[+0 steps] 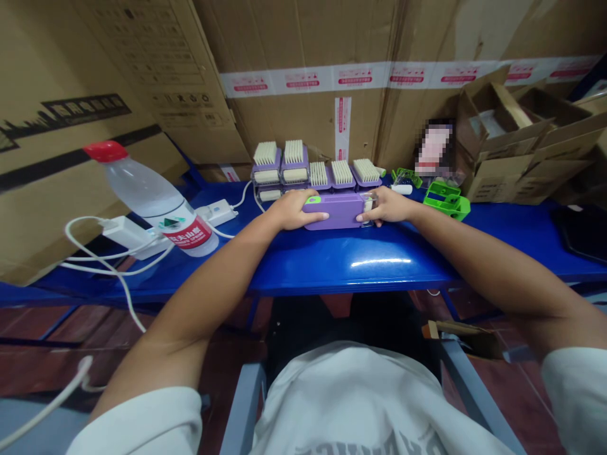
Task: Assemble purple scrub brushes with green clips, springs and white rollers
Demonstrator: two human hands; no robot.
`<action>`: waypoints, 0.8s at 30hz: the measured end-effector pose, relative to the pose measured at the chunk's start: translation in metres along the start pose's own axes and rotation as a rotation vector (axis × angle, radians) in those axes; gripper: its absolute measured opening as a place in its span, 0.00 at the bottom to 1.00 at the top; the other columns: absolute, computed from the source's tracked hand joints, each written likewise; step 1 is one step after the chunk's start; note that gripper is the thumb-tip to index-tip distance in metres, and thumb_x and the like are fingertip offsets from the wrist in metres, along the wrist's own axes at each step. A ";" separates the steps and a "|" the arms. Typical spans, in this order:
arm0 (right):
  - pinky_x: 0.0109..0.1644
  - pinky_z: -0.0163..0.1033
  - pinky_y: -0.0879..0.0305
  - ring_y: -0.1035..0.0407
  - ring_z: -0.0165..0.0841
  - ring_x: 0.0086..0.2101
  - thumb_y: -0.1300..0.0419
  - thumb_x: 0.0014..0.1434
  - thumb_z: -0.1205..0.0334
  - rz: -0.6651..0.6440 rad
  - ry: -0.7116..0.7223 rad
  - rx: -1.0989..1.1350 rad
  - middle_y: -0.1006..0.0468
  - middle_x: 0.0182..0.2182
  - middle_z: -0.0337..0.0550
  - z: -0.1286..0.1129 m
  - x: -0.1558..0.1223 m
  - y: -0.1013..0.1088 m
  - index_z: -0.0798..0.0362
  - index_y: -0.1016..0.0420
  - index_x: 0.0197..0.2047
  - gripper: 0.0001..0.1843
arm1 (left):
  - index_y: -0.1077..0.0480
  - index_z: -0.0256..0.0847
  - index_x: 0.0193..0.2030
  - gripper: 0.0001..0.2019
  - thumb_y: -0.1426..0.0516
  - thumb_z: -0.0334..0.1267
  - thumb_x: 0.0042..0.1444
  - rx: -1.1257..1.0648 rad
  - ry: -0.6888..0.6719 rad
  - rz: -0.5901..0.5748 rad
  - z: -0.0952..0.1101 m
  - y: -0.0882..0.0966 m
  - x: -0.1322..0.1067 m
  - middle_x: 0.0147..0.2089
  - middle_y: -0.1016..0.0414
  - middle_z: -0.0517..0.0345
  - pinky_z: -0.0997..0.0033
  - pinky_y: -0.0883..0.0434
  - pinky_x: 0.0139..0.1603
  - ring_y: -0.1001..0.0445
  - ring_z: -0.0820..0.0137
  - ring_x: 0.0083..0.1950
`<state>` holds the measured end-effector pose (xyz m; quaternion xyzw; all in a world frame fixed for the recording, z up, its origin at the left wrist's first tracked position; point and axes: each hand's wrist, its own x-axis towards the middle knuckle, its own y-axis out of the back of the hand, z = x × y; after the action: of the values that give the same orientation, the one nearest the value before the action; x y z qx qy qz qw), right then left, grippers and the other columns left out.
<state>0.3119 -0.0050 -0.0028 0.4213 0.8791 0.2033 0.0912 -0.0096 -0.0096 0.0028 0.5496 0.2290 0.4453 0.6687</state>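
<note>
**Q:** What do you have in hand?

**A:** My left grip (296, 210) and right grip (386, 206) clench a purple plastic case (337, 211), one at each end.

**Q:** Where does it sit?

**A:** On the blue table (351, 268), at twelve o'clock, just before a row of white-bristled purple brushes (331, 172). A water bottle (154, 196) stands at ten o'clock, green plastic parts (446, 201) at one.
</note>
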 end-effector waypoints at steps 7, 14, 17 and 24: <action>0.19 0.33 0.34 0.32 0.28 0.17 0.09 0.43 0.48 0.015 -0.005 0.010 0.24 0.18 0.35 -0.002 0.000 -0.001 0.52 0.25 0.32 0.32 | 0.22 0.40 0.74 0.42 0.37 0.68 0.63 0.010 0.016 -0.005 0.000 0.000 -0.001 0.72 0.15 0.39 0.44 0.23 0.76 0.17 0.39 0.73; 0.20 0.34 0.33 0.32 0.28 0.17 0.09 0.44 0.49 0.004 -0.019 0.012 0.24 0.19 0.34 -0.002 0.000 -0.001 0.52 0.24 0.34 0.31 | 0.22 0.39 0.74 0.44 0.38 0.70 0.62 0.006 0.009 -0.005 0.000 0.000 -0.001 0.72 0.15 0.39 0.43 0.23 0.77 0.17 0.39 0.73; 0.20 0.34 0.34 0.32 0.28 0.17 0.09 0.45 0.48 0.008 -0.007 0.002 0.24 0.19 0.35 -0.001 -0.001 0.000 0.52 0.24 0.34 0.31 | 0.21 0.40 0.73 0.42 0.37 0.69 0.62 -0.001 0.014 -0.002 0.000 0.000 -0.001 0.71 0.14 0.40 0.42 0.23 0.76 0.17 0.38 0.73; 0.20 0.34 0.32 0.32 0.28 0.17 0.09 0.43 0.46 0.009 -0.011 0.012 0.24 0.18 0.34 -0.004 -0.001 -0.002 0.51 0.25 0.33 0.32 | 0.21 0.38 0.73 0.45 0.38 0.71 0.61 -0.009 -0.003 0.004 0.000 0.000 -0.001 0.71 0.14 0.38 0.43 0.23 0.76 0.17 0.38 0.72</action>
<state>0.3102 -0.0081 -0.0002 0.4271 0.8778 0.1961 0.0928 -0.0100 -0.0100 0.0023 0.5477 0.2250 0.4469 0.6706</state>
